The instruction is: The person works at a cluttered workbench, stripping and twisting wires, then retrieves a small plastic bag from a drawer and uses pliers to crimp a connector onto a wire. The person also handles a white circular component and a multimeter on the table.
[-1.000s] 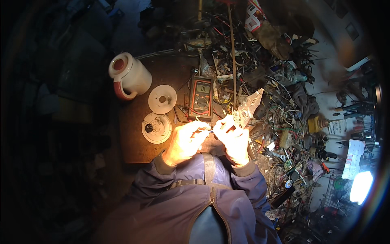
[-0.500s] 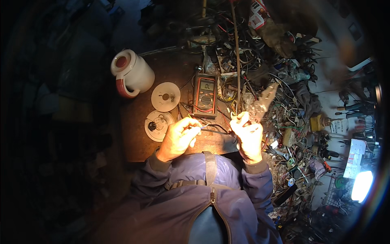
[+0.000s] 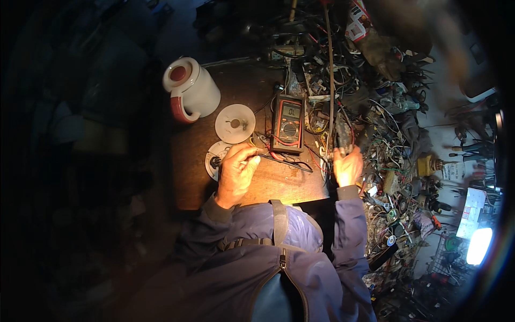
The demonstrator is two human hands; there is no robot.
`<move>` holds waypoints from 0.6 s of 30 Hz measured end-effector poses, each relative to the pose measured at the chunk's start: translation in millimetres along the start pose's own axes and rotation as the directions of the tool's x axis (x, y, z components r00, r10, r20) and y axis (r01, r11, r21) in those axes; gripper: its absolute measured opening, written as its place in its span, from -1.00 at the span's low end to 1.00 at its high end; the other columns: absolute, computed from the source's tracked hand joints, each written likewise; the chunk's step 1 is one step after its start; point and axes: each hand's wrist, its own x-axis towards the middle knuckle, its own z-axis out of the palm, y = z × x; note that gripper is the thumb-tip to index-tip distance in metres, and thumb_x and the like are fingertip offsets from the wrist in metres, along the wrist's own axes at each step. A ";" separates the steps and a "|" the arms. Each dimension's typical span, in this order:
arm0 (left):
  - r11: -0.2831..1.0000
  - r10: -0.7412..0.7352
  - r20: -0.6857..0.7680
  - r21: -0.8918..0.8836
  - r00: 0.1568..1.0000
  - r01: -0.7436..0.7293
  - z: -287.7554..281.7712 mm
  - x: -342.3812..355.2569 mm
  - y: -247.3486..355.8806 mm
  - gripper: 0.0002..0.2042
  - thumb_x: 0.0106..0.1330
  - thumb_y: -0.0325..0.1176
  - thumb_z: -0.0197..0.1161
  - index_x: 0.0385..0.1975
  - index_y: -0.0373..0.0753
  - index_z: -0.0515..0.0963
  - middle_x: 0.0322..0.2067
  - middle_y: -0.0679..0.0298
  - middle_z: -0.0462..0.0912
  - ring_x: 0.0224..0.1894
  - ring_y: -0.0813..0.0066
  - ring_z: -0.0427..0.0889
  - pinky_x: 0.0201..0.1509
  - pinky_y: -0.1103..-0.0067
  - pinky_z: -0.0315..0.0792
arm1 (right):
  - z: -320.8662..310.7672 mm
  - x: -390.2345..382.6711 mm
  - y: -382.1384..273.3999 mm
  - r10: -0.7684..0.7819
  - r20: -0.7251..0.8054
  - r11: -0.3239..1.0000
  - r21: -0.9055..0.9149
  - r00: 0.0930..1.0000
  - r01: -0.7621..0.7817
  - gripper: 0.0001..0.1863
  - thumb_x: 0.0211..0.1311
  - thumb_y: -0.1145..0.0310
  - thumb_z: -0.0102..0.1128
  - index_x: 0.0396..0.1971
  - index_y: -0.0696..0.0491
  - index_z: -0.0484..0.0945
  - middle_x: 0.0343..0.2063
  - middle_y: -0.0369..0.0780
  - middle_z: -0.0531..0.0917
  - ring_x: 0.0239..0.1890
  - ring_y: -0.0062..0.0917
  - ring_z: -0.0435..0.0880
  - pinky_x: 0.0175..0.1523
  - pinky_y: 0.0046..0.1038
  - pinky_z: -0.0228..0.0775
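My left hand [image 3: 236,173] is closed in a pinch on the end of a thin black cable [image 3: 292,162], which loops out to the right across the bench. Thin coloured wires show beside its fingertips. At the right edge of the bench my right hand [image 3: 348,165] has curled fingers against the clutter; what they hold is hidden. Between the hands, farther back, lies a multimeter [image 3: 289,124] with an orange-red and black body and a lit screen. Behind my left hand are a pale round disc [image 3: 245,117] and a second round base [image 3: 213,152], partly covered by the hand.
A white jug-shaped kettle [image 3: 205,95] with a red lid knob and handle stands at the back left of the wooden bench [image 3: 279,185]. Tangled wires and parts [image 3: 394,177] heap up along the right. A thin upright rod [image 3: 331,70] rises behind my right hand.
My right hand has left the wire near my left hand and moved right to the clutter. My left hand keeps its pinch. The view has shifted slightly.
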 end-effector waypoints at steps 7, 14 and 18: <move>0.995 -0.093 -0.028 -0.024 0.995 0.092 -30.4 -10.8 -37.6 -0.90 0.34 -0.61 0.30 -0.20 -0.45 0.60 -0.22 0.23 0.59 -0.28 0.61 0.55 -0.24 0.66 0.46 | 11.6 -5.9 19.5 -0.092 -0.187 0.995 -0.043 0.978 0.085 -0.25 0.14 0.08 0.45 0.15 0.32 0.40 0.01 0.19 0.54 0.02 0.06 0.55 0.17 -0.03 0.37; 0.984 -0.156 0.043 -0.078 0.987 0.159 -46.8 -37.5 -47.4 -0.92 0.33 -0.65 0.28 -0.23 -0.46 0.58 -0.24 0.23 0.58 -0.25 0.60 0.58 -0.18 0.66 0.51 | 2.2 -96.9 -68.2 -0.168 0.157 0.832 0.552 0.973 0.055 -0.77 0.16 0.34 0.40 -0.23 0.12 0.66 -0.31 -0.12 0.70 -0.16 -0.33 0.68 -0.01 -0.24 0.50; 0.964 -0.232 0.074 -0.116 0.970 0.240 -57.9 -51.2 -47.0 -0.90 0.33 -0.69 0.25 -0.20 -0.48 0.56 -0.18 0.20 0.56 -0.14 0.56 0.63 -0.04 0.62 0.60 | 19.4 -142.9 -73.9 -0.372 -0.035 0.874 0.324 0.927 0.363 -0.77 0.12 0.35 0.41 -0.24 0.08 0.64 -0.26 -0.13 0.68 -0.15 -0.22 0.63 0.02 -0.26 0.41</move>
